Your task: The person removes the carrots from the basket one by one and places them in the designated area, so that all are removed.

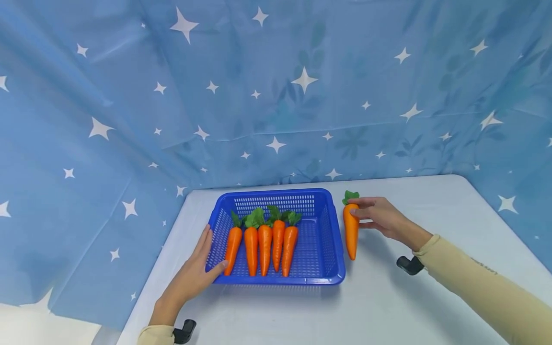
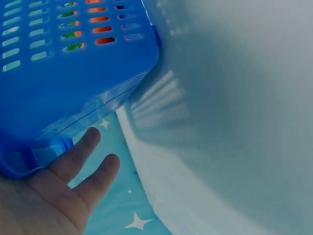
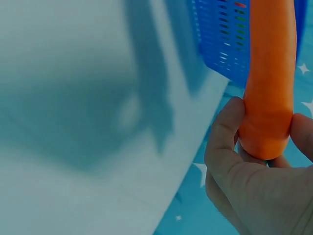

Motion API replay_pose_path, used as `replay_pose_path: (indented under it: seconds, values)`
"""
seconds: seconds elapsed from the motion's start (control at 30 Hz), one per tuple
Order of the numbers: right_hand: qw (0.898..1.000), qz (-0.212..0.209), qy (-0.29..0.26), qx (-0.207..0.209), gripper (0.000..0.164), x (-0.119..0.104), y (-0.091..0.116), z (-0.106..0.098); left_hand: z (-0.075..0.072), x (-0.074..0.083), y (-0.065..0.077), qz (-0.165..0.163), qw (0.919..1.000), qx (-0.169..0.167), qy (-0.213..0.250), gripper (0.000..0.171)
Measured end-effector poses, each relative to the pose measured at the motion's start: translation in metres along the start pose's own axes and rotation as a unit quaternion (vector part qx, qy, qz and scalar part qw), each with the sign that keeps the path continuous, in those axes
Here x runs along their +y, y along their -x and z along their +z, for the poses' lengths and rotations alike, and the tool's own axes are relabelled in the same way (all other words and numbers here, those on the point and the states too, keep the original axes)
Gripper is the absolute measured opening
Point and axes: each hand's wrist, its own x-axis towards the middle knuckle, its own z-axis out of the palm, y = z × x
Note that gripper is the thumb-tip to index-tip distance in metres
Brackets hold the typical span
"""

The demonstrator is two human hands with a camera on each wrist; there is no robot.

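Note:
My right hand pinches a carrot near its leafy top, just beyond the right side of a blue plastic basket. The carrot points tip down toward me in the head view, and its thick end sits between thumb and fingers in the right wrist view. Inside the basket, several orange carrots lie side by side, green leaves toward the back. Along the basket's left side rests my left hand, its fingers extended and its thumb over the front left corner of the rim.
A white table carries the basket, with its rounded far right corner in view. Behind and to the left hangs a blue curtain with white stars. A black wrist device sits below the right wrist.

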Motion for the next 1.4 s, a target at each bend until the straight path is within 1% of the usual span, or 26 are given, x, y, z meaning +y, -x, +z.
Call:
replay_pose_path:
  seconds: [0.3,0.5,0.73,0.87,1.0,1.2,1.27,1.4]
  values:
    - [1.000,0.000,0.022,0.010,0.050,0.025,-0.005,0.012,0.000,0.002,0.001,-0.004,1.0000,0.004,-0.006,0.101]
    - [0.999,0.002,0.047,0.022,0.048,0.039,-0.011,0.019,-0.001,0.003,0.000,0.001,1.0000,0.007,0.001,0.101]
    - [0.996,0.009,0.081,0.036,0.046,0.046,-0.013,0.027,0.000,0.000,-0.001,0.010,0.9999,0.013,0.002,0.100]
    - [0.994,0.006,0.100,0.049,0.045,0.049,-0.013,0.031,0.001,-0.002,0.000,0.013,0.9998,0.012,0.009,0.100]
    - [0.990,-0.008,0.129,0.056,0.044,0.050,-0.010,0.034,0.002,-0.001,0.001,0.013,0.9997,0.012,0.013,0.099]
    - [0.979,-0.044,0.185,0.068,0.043,0.055,-0.008,0.035,0.002,0.000,-0.001,0.014,0.9997,0.014,0.010,0.100]
    - [0.977,-0.048,0.194,0.073,0.043,0.055,-0.007,0.036,0.001,0.001,-0.001,0.013,0.9998,0.015,0.008,0.099]
    - [0.976,-0.046,0.199,0.077,0.047,0.054,-0.007,0.038,0.001,0.000,0.000,0.008,0.9998,0.015,0.007,0.100]
